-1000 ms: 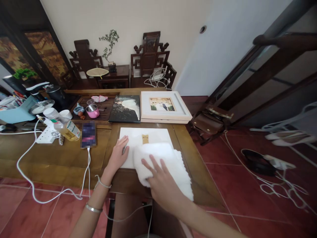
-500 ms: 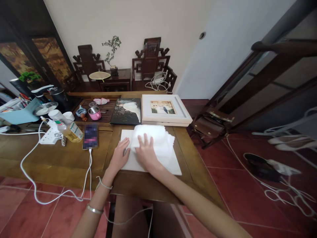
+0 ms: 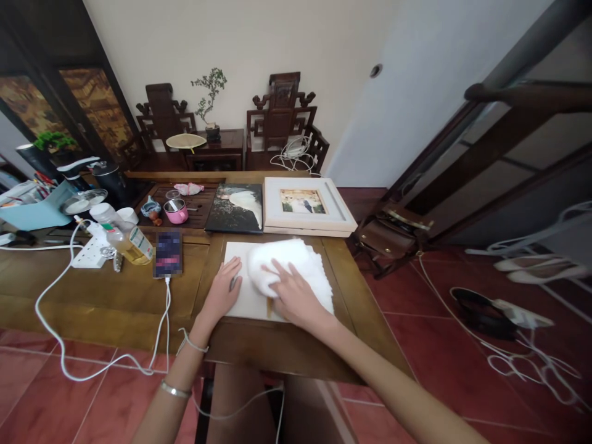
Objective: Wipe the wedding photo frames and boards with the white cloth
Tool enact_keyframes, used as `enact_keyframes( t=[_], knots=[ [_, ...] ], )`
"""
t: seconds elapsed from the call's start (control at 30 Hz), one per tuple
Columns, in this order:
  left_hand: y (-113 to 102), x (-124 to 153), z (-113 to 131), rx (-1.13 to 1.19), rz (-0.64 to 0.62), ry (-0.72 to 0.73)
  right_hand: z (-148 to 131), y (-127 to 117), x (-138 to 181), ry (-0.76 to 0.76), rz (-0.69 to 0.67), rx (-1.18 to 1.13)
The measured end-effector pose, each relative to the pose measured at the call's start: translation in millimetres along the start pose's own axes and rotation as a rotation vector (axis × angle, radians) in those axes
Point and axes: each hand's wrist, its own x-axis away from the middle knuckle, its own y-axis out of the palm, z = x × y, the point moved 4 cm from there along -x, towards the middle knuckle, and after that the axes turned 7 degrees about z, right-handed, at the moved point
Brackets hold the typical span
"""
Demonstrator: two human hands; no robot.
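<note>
- The left hand [image 3: 222, 290] lies flat with fingers open on the left edge of the white board [image 3: 245, 303].
- The right hand [image 3: 293, 296], fingers spread, presses the white cloth [image 3: 282, 262] onto this board.
- The board rests on the tabletop [image 3: 115, 296], just before the framed photo [image 3: 308, 206].

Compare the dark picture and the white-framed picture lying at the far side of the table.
The dark picture is thin and frameless, its image filling the whole face; the white-framed picture is thicker, with a small photo inside a wide pale border. The dark picture is narrower. Both lie face up, side by side.
</note>
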Motion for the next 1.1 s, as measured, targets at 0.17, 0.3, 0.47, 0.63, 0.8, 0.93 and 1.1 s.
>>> enact_keyframes(
  t=[0.17, 0.3, 0.47, 0.63, 0.8, 0.93, 1.1],
  knots=[
    [-6.9, -0.6, 3.5, 0.097, 0.051, -0.084, -10.3, 14.6, -46.5, 0.124, 0.067, 0.105],
    [-15.8, -0.6, 5.1, 0.214, 0.147, -0.158, -50.0, 26.8, -38.0, -0.033, 0.032, 0.095],
    [-16.8, 0.3, 5.1, 0.209, 0.164, -0.159, -71.9, 16.3, 15.1, -0.263, -0.105, -0.025],
    [-6.4, 0.4, 5.0, 0.105, 0.048, -0.079, -44.1, -6.9, 40.5, -0.149, -0.160, -0.100],
    [-1.7, -1.2, 1.5, 0.030, 0.023, -0.027, -8.2, -11.8, -7.4, 0.053, -0.056, 0.014],
    [-3.8, -1.6, 2.1, 0.026, 0.036, -0.020, -5.9, -5.6, -72.6, 0.088, -0.059, 0.021],
    [-7.5, -2.2, 7.7, 0.032, 0.026, 0.035, -27.1, -1.1, -113.6, 0.064, -0.058, -0.017]
  ],
)
